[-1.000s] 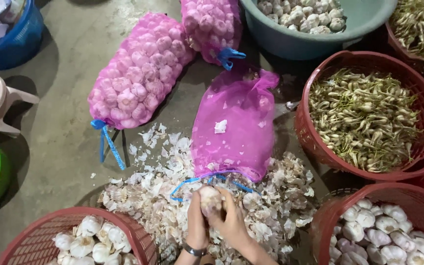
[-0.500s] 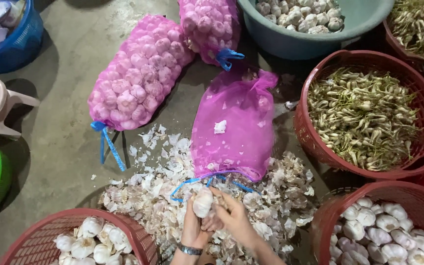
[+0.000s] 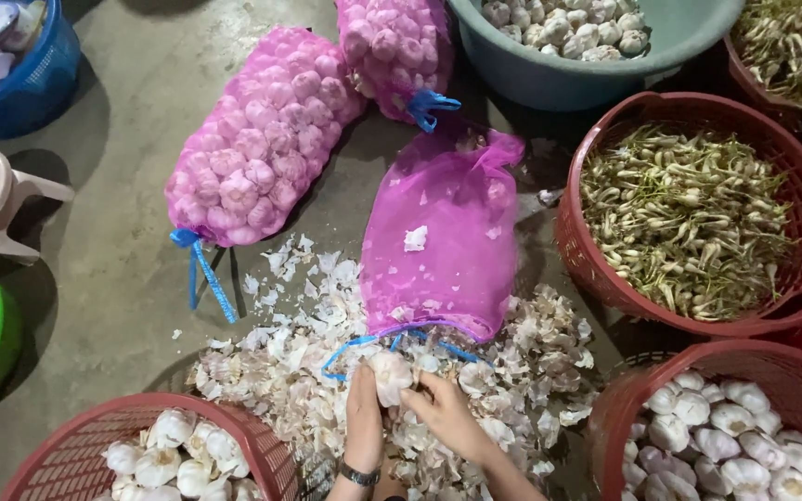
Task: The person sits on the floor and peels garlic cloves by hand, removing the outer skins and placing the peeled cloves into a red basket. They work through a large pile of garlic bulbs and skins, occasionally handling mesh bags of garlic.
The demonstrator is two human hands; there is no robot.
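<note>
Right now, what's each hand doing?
Left hand: closed on the garlic bulb.
Right hand: fingers on the same bulb, picking at it.

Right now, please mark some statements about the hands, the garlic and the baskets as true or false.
1. Both hands, left hand and right hand, hold one garlic bulb. True.
2. The flat pink net bag is full of garlic. False: it lies nearly empty.
3. The peel pile lies on the floor. True.
4. The red basket of stems holds peeled bulbs. False: it holds stems and roots.
</note>
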